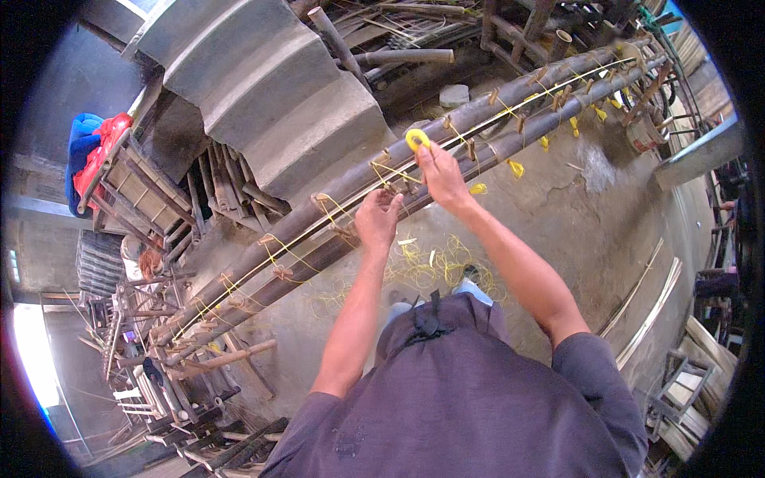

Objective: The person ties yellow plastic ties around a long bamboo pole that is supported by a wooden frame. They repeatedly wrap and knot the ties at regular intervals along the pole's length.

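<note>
Two long dark poles (307, 213) run side by side diagonally in front of me, with a pale strip (296, 241) stretched between them. Thin yellow cord (394, 173) loops across the poles at several small wooden pegs. My right hand (443, 177) is closed around a round yellow spool (417, 140) with a dark centre, held just above the far pole. Beside it, my left hand (378, 217) has its fingers pinched at the cord over the near pole; its fingertips are partly hidden.
Loose yellow cord (434, 267) lies tangled on the floor near my feet. Small yellow bundles (515, 169) hang along the near pole to the right. Concrete steps (263, 95) rise at the back left. Wooden racks (171, 350) stand at the left, and pale strips (649, 311) lie at the right.
</note>
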`<state>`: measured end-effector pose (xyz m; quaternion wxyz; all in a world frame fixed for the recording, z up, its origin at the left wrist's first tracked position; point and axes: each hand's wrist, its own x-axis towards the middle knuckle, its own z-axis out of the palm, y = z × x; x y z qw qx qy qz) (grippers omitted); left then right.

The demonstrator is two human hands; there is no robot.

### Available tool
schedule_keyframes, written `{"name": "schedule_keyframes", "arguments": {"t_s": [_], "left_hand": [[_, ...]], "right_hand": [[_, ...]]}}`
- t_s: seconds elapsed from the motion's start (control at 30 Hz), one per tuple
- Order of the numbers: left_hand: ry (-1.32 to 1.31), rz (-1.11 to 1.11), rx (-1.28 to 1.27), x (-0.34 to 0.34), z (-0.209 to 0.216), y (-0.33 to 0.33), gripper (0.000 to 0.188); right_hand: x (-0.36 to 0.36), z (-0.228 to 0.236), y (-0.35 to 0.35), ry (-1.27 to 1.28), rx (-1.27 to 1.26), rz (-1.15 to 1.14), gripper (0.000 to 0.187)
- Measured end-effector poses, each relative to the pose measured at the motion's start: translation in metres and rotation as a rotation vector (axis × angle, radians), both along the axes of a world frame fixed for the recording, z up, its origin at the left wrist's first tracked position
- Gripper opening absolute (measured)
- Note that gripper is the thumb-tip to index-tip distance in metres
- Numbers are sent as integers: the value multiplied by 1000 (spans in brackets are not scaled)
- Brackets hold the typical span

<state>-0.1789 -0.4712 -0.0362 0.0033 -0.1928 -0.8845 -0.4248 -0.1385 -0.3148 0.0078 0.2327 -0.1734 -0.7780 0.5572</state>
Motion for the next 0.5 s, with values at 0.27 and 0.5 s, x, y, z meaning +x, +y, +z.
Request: {"name": "schedule_keyframes", "arguments": {"t_s": [0.27, 0.5], "left_hand": [[-120, 62, 41, -9, -8, -9, 25], [214, -1, -115, -18, 19, 0, 23]], "right_hand": [[19, 5, -8, -4, -144, 18, 30], [11, -20, -20, -113, 206, 111, 24]]}}
